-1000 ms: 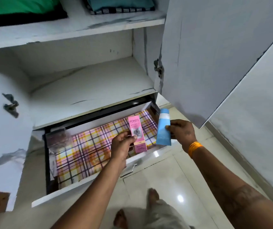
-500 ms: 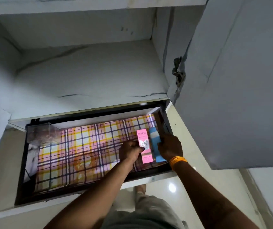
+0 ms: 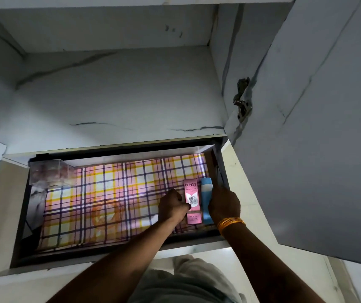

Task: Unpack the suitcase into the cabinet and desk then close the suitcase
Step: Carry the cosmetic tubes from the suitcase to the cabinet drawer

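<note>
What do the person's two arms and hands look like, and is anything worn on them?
Both forearms are bare, with no sleeves or gloves in view. The right hand has a stack of thin orange-gold bangles around its wrist. The left hand and its wrist carry no ring, watch or band that can be seen. No markings can be made out in this dim light.

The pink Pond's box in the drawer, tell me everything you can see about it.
The pink Pond's box is a slim, tall carton, seemingly glossy card, printed "POND'S" at the top and "BB" mid-face. It lies face up on the plaid liner near the open drawer's right end, top pointing to the back. The left hand holds its left edge, thumb on its face. A blue tube lies along its right side, gripped by the right hand.
</note>
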Available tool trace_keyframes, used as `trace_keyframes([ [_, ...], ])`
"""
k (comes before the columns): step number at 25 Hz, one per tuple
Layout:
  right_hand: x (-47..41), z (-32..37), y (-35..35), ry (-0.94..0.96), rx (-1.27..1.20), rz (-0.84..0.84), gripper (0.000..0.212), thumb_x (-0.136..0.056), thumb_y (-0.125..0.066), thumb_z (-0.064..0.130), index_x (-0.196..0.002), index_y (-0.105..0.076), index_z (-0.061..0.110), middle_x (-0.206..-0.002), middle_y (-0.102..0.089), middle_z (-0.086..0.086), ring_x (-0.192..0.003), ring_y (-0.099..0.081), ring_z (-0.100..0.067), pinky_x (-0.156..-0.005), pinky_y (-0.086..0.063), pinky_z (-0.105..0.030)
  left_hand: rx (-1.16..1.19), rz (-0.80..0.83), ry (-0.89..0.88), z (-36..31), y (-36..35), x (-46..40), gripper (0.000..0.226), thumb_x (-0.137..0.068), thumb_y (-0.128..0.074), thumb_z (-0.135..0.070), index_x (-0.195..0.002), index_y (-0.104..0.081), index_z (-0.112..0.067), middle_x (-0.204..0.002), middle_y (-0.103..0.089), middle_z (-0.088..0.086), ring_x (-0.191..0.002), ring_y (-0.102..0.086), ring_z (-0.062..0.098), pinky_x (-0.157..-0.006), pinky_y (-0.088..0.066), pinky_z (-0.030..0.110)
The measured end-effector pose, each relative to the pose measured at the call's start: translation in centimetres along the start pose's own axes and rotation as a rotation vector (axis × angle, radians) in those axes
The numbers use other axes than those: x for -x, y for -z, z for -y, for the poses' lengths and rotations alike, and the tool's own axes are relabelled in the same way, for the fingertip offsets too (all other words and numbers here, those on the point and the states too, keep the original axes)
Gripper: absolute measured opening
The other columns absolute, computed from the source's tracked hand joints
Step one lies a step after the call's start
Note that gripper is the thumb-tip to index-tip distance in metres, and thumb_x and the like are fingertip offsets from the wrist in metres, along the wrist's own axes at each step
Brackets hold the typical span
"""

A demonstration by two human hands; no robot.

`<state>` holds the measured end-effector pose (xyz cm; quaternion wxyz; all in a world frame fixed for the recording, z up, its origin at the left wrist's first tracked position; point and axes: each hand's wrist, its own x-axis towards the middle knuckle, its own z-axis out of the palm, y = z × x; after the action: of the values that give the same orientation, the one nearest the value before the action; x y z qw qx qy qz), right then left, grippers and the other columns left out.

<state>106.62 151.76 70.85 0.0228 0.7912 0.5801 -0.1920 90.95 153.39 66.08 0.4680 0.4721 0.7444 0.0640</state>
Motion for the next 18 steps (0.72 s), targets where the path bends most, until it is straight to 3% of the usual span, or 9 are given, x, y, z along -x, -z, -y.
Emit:
trace_keyframes([
  [5,-0.5,-0.1,1.0,0.059,-0.165,-0.074,0.027,-0.093,-0.073,0.029,-0.115,-0.073,0.012,-0.108,-0.078,-0.009,-0.099,-0.074,-0.030,-0.085,-0.058,-0.036,0.027,0.013,-0.015,-0.1,0.3,0.3,0.030,-0.079,-0.089,-0.027,-0.098,-0.067,-0.025,-0.093,-0.069,-0.008,-0.089,-0.069,0.014,-0.076,-0.058,0.028],
  [8,-1.4,0.9,3.0,0.115,-0.307,-0.106,0.017,-0.095,-0.070,0.032,-0.100,-0.073,0.016,-0.102,-0.077,-0.005,-0.095,-0.071,-0.027,-0.078,-0.048,-0.026,0.269,-0.021,-0.069,0.2,2.5,0.6,0.032,-0.083,-0.085,-0.020,-0.109,-0.068,-0.027,-0.103,-0.070,-0.009,-0.101,-0.069,0.014,-0.084,-0.059,0.028],
  [11,-2.4,3.7,5.0,0.236,-0.497,-0.065,0.014,-0.093,-0.075,0.027,-0.097,-0.075,0.014,-0.097,-0.076,-0.003,-0.090,-0.069,-0.017,-0.081,-0.052,-0.028,0.564,-0.146,-0.132,0.3,6.1,2.2,0.034,-0.088,-0.080,-0.010,-0.118,-0.068,-0.021,-0.106,-0.075,-0.003,-0.103,-0.072,0.016,-0.090,-0.060,0.033],
  [13,-2.5,6.7,6.1,0.321,-0.654,-0.050,0.009,-0.090,-0.077,0.027,-0.092,-0.076,0.018,-0.088,-0.076,0.006,-0.081,-0.069,-0.004,-0.082,-0.056,-0.029,0.697,-0.235,-0.190,0.5,8.9,3.8,0.027,-0.089,-0.077,-0.007,-0.114,-0.071,-0.017,-0.106,-0.076,0.002,-0.102,-0.073,0.019,-0.083,-0.061,0.032],
  [14,-2.2,8.5,6.7,0.365,-0.698,-0.048,0.008,-0.089,-0.076,0.029,-0.090,-0.076,0.021,-0.084,-0.074,0.012,-0.079,-0.067,0.002,-0.080,-0.055,-0.023,0.751,-0.282,-0.221,0.8,10.4,4.7,0.024,-0.090,-0.076,-0.005,-0.112,-0.072,-0.015,-0.105,-0.077,0.005,-0.100,-0.074,0.023,-0.080,-0.061,0.032],
  [16,-0.6,12.5,7.8,0.464,-0.754,-0.011,0.009,-0.090,-0.075,0.032,-0.087,-0.077,0.023,-0.081,-0.073,0.015,-0.078,-0.066,0.005,-0.074,-0.050,-0.017,0.822,-0.382,-0.289,2.0,13.3,7.5,0.020,-0.092,-0.075,-0.005,-0.110,-0.073,-0.013,-0.104,-0.077,0.009,-0.098,-0.074,0.026,-0.077,-0.061,0.034],
  [18,1.6,16.4,8.4,0.568,-0.830,0.073,0.012,-0.092,-0.074,0.031,-0.084,-0.075,0.022,-0.081,-0.074,0.011,-0.080,-0.068,0.001,-0.074,-0.053,-0.025,0.879,-0.468,-0.315,3.5,16.1,10.4,0.017,-0.094,-0.074,-0.009,-0.109,-0.073,-0.015,-0.104,-0.078,0.009,-0.097,-0.075,0.024,-0.077,-0.060,0.032],
])
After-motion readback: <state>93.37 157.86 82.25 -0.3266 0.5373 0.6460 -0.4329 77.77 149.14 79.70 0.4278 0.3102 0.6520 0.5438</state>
